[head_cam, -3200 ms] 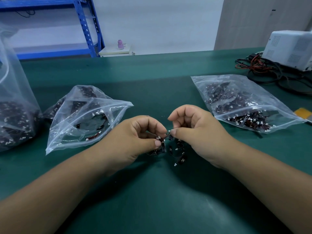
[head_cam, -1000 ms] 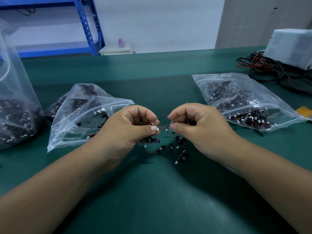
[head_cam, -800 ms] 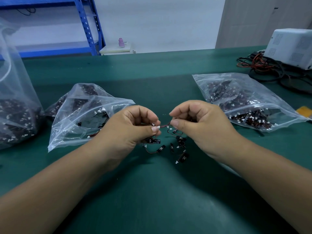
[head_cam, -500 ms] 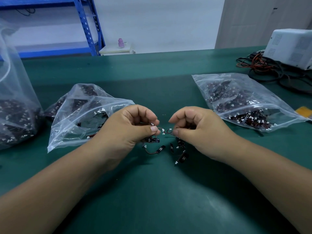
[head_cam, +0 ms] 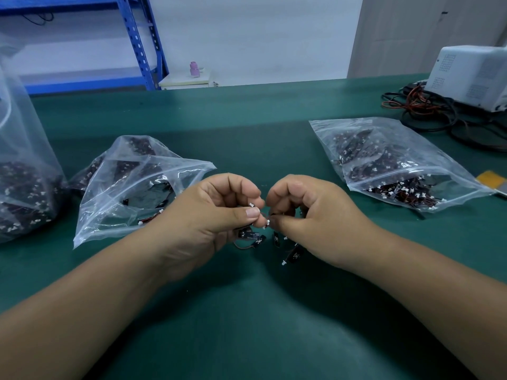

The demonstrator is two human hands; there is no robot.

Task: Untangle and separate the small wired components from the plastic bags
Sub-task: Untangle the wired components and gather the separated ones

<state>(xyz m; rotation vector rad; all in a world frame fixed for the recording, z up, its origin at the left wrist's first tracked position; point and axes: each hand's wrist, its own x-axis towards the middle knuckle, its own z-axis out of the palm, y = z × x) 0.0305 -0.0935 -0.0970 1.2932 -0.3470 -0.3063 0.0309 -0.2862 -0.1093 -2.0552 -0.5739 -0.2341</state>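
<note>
Just right of the open bag [head_cam: 131, 193], I have the left hand [head_cam: 216, 215] and right hand [head_cam: 315, 215] each pinching a strand of the tangle of wired components [head_cam: 276, 238], the pinched stretch running side to side between the thumbs. The rest sits below that gap, seemingly nearer the right hand; the snag itself is too small to read.

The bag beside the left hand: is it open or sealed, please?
Open: the bag gapes, its zip edges spread apart beside the left hand.

Tangled black wired components [head_cam: 276, 239] between clear left bag [head_cam: 131, 187] and right bag [head_cam: 389, 160]
</note>
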